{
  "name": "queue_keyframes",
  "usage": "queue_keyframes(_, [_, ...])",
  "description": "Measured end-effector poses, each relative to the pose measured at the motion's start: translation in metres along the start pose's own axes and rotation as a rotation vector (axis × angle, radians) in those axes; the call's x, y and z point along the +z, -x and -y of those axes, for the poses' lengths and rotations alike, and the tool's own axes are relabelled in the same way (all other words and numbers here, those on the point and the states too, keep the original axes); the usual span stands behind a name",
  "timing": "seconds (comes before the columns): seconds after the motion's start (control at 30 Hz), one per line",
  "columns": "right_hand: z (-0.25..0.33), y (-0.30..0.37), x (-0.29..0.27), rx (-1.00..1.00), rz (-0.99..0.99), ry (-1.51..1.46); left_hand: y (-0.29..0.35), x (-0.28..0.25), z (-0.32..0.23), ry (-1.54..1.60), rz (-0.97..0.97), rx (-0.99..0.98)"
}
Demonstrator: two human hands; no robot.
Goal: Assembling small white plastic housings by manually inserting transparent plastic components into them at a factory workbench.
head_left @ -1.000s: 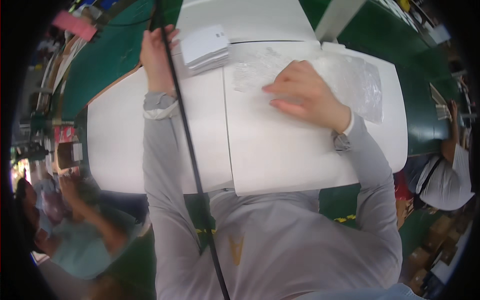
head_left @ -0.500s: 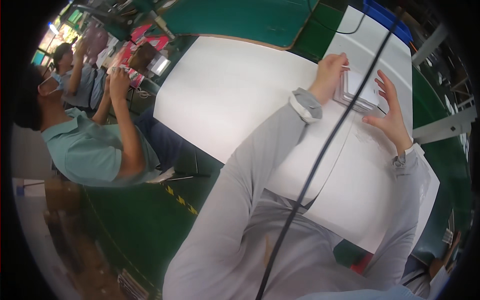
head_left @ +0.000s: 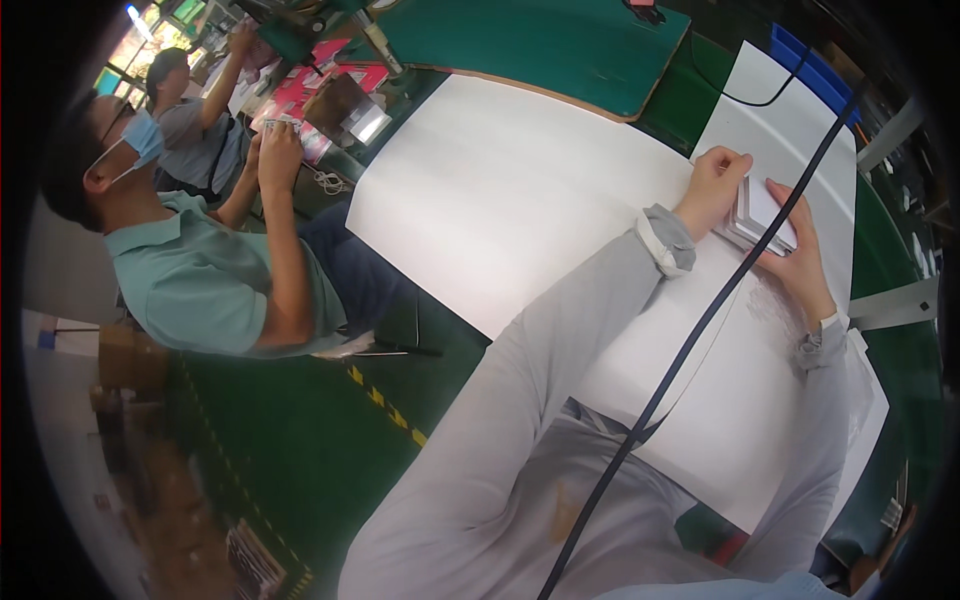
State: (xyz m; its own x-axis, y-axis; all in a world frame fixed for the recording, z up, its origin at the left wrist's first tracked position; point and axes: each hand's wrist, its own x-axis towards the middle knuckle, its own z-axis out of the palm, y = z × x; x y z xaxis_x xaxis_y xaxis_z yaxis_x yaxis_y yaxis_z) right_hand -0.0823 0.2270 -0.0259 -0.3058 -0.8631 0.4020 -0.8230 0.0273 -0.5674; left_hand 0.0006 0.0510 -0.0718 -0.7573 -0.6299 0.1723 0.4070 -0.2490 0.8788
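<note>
A small stack of flat, white and grey rectangular pieces (head_left: pixel 765 208) lies on the white sheet toward the upper right; their exact kind cannot be made out. My left hand (head_left: pixel 714 188) is at the stack's left side, fingers curled and pressed together at its upper left corner. Whatever those fingertips pinch is too small to name. Around the stack's right side my right hand (head_left: pixel 800 262) is closed, thumb at the near edge and fingers along the far right edge. Part of the stack is hidden by a black cable crossing in front.
The black cable (head_left: pixel 720 310) runs diagonally across the view. White sheeting (head_left: pixel 500 190) covers the work surface. Beyond it are a green board (head_left: pixel 530 50) and a blue bin (head_left: pixel 815 75). At left sits a co-worker (head_left: pixel 200 270) holding something small, with another person behind.
My right hand was open and apart from the stack; now it has closed around the right side. The whole view has shifted, so the scene appears farther right. My left hand stays beside the stack.
</note>
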Motion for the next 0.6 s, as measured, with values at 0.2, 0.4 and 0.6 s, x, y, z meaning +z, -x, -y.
queue_keyframes(0.2, [0.007, 0.0, -0.002, -0.008, 0.052, 0.001, 0.004, 0.004, 0.0, -0.027, 0.038, -0.045])
queue_keyframes(0.4, [0.005, -0.001, -0.002, 0.062, 0.102, 0.011, 0.007, 0.006, 0.001, 0.068, 0.045, 0.013])
queue_keyframes(0.6, [0.011, -0.006, -0.001, 0.079, 0.132, 0.013, 0.006, 0.006, 0.002, 0.073, 0.016, 0.013])
